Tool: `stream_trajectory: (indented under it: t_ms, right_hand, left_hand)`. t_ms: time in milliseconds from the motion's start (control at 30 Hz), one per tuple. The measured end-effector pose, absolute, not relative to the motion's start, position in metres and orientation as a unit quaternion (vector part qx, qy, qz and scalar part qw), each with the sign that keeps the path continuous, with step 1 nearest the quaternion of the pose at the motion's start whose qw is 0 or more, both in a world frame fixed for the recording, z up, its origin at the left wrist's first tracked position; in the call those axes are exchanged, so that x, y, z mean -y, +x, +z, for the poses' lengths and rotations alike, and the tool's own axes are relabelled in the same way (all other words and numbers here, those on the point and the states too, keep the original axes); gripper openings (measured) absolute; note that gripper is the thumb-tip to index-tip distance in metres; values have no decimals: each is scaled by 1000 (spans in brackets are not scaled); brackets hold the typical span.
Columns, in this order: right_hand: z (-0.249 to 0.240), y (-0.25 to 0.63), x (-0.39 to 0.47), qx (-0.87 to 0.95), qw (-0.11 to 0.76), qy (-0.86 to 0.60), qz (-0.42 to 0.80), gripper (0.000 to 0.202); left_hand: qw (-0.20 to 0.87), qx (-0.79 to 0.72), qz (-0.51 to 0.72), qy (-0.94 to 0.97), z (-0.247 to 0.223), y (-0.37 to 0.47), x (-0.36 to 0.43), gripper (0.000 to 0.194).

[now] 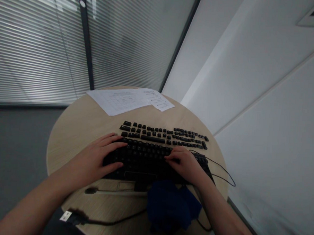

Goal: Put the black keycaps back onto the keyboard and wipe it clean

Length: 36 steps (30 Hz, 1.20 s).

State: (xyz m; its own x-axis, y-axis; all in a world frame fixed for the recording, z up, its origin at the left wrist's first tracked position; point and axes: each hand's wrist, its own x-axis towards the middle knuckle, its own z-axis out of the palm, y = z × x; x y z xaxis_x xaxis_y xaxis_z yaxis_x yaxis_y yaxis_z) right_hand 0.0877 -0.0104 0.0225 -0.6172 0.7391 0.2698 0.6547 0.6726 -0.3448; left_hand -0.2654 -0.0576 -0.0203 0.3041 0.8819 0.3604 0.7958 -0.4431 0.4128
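A black keyboard (141, 163) lies on the round table. Keycaps still sit on its far rows, while the nearer part looks dark and bare. Across the keyboard's left end rests my left hand (100, 155), fingers spread over the keys and thumb along the near side. Toward the right part, my right hand (183, 162) has thumb and forefinger pinched together low over the keys; whatever is between them is hidden. Loose black keycaps (152, 139), a long space bar among them, are laid out in rows just behind the keyboard.
Printed papers (121, 101) lie at the back of the wooden table (67, 134). Near the front are a crumpled blue cloth (168, 204), a thin brush-like tool (117, 192) and a cable with a USB plug (66, 216). A thin cable (223, 168) loops at right, by the wall.
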Motion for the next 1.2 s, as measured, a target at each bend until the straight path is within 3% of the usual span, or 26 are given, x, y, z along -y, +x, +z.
stream_trajectory:
  t_ms: [233,500,733,1200]
  right_hand:
    - [28,85,11,907,168,-375,94,12]
    - [42,118,-37,867,255,-427,39,18]
    - [63,123,-126,819,72,-568,-33,22]
    - [51,101,-169,825,-40,-563,13,18]
  left_hand:
    - [76,-524,291,797,-25,-266,53,58]
    - [75,-521,298,796,-25,-264,54,57]
    - [85,-524,300,793,-19,-261,55,54]
    - [104,-533,302,784,-16,-259,60,53]
